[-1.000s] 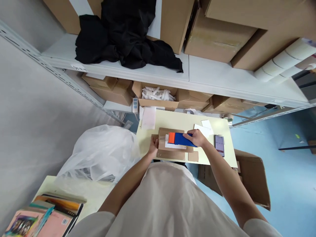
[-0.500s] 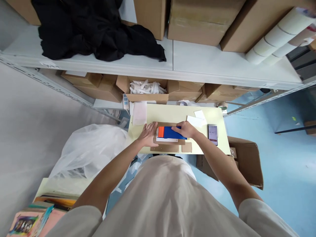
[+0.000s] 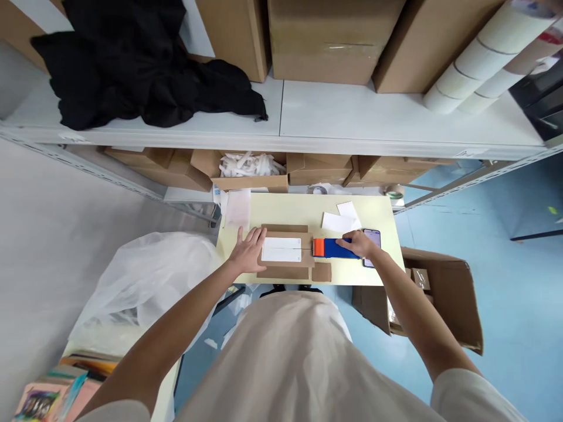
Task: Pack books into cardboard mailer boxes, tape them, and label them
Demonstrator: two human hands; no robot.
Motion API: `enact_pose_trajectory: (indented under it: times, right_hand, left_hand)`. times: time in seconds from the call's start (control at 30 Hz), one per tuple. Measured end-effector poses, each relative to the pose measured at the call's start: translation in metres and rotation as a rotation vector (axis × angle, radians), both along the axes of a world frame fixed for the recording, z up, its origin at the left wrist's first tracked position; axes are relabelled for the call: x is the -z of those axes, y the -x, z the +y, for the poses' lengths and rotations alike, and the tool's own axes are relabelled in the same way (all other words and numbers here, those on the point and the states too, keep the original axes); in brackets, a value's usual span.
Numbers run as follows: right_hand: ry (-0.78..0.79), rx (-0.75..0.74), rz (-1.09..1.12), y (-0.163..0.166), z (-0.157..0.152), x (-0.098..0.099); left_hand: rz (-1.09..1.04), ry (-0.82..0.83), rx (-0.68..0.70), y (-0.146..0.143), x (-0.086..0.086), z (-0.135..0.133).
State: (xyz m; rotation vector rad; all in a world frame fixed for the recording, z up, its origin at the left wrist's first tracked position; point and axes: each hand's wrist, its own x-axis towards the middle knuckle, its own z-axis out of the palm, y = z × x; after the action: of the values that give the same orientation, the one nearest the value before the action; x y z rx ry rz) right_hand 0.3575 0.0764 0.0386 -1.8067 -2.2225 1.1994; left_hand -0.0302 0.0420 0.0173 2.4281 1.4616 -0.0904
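A brown cardboard box [image 3: 288,264] lies on the table, with two white rectangles [image 3: 281,249] side by side on its top face along a middle seam. My left hand [image 3: 250,251] rests at the box's left edge, fingers spread and thumb apart. In my right hand [image 3: 358,243] is a blue tape dispenser [image 3: 336,248] with an orange front end, just beyond the box's right edge. Whether tape runs from it to the box I cannot make out. A small cardboard piece [image 3: 321,272] lies at the box's lower right corner.
A phone [image 3: 372,239] lies partly behind my right hand. White cards [image 3: 341,220] and a pinkish sheet [image 3: 238,208] sit farther back on the table [image 3: 281,210]. Shelving [image 3: 308,132] crosses above. An open carton [image 3: 453,305] stands right, clear plastic [image 3: 145,275] left.
My right hand has moved the tape dispenser rightward off the box top, uncovering the white rectangles. My left hand stays at the box's left edge. The whole view has shifted slightly.
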Motion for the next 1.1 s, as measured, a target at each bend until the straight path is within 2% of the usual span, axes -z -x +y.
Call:
enact_pose_trajectory:
  times: [0.1, 0.23, 0.33, 0.5, 0.6, 0.7, 0.93, 1.03, 1.1]
  right_hand:
    - [0.016, 0.005, 0.048, 0.001, 0.001, 0.007]
    - [0.031, 0.028, 0.091, -0.001, 0.0, 0.012]
    - [0.038, 0.029, 0.127, -0.005, -0.003, 0.017]
    - [0.074, -0.004, 0.143, -0.03, -0.004, 0.023]
    - [0.062, -0.009, 0.08, -0.05, -0.004, 0.024]
    - [0.037, -0.01, -0.018, -0.051, -0.006, 0.019]
    - [0.039, -0.023, -0.494, 0.018, -0.004, -0.023]
    - [0.028, -0.062, -0.57, 0.049, -0.004, -0.036]
    - [0.004, -0.087, -0.578, 0.066, -0.008, -0.037]
  left_hand:
    - [0.01, 0.046, -0.007, -0.04, -0.003, -0.005]
    - [-0.149, 0.107, 0.077, -0.11, 0.002, -0.011]
    - [-0.275, 0.107, 0.073, -0.138, 0.005, -0.011]
    - [-0.249, 0.095, 0.051, -0.136, 0.008, -0.009]
    - [-0.229, 0.086, 0.061, -0.133, 0.008, -0.01]
    - [-0.199, 0.058, 0.09, -0.135, 0.006, -0.01]
    - [-0.011, 0.037, 0.126, -0.143, -0.004, -0.012]
    - [0.072, 0.01, 0.121, -0.148, -0.006, -0.013]
    - [0.101, -0.001, 0.117, -0.152, -0.006, -0.013]
